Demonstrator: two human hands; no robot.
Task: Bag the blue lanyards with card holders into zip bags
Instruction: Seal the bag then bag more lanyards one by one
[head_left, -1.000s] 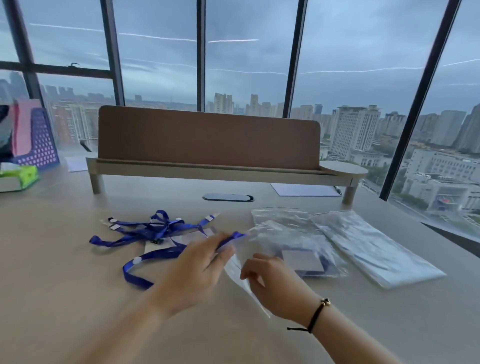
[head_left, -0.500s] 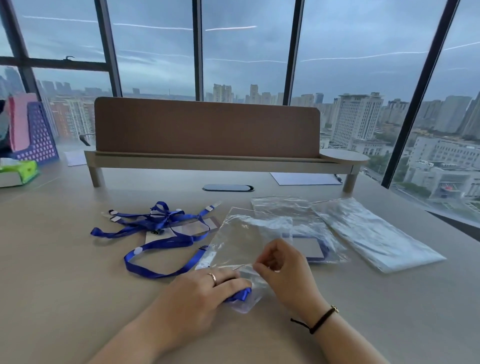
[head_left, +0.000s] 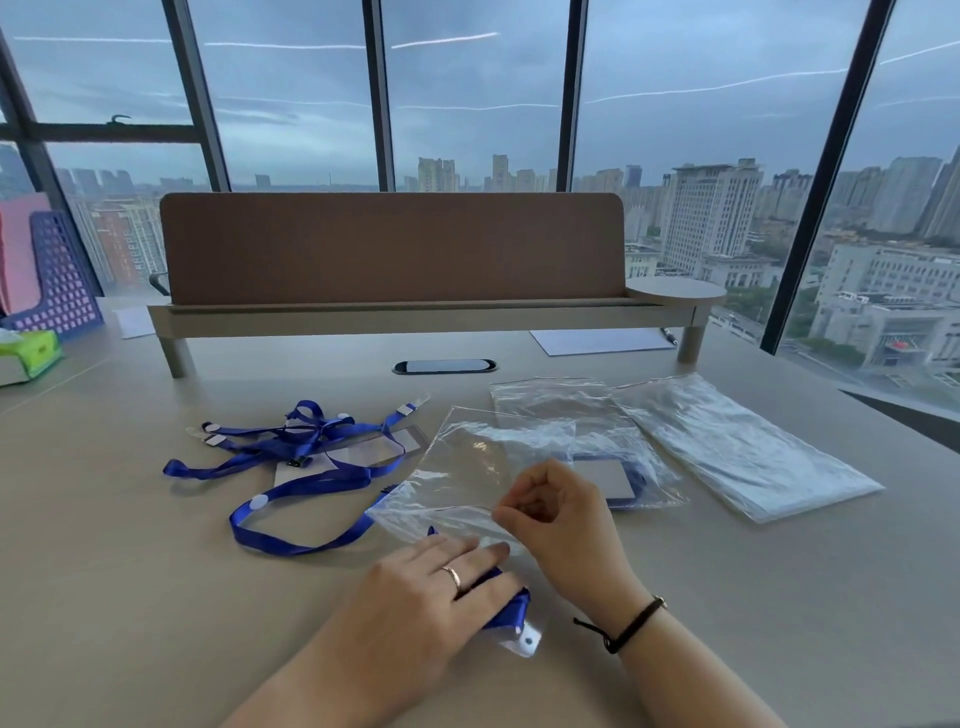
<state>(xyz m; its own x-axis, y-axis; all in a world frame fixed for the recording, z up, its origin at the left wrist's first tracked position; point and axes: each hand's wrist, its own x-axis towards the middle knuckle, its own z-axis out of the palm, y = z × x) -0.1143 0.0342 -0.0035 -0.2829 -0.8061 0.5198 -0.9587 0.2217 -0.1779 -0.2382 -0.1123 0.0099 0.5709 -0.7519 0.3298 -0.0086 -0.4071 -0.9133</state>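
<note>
A tangle of blue lanyards (head_left: 291, 447) with clear card holders (head_left: 374, 449) lies on the beige table, left of centre. One lanyard strap (head_left: 291, 540) loops from that pile toward me and runs under my left hand (head_left: 436, 587), which presses its end and white clip (head_left: 522, 636) against the table. My right hand (head_left: 558, 512) pinches the near edge of an empty clear zip bag (head_left: 478, 467). Behind it lies a filled zip bag (head_left: 613, 467) with a lanyard and card holder inside.
A flat stack of clear zip bags (head_left: 743, 452) lies to the right. A brown-backed desk shelf (head_left: 395, 312) stands across the far side, with a cable slot (head_left: 444, 366), white paper (head_left: 602, 340) and a pen. A purple basket (head_left: 57, 280) and a green tissue box (head_left: 28, 353) sit far left.
My left hand drew the lanyard end from the pile toward me and pressed it down near the bag's mouth. My right hand shifted its pinch on the empty bag, which now lies flatter.
</note>
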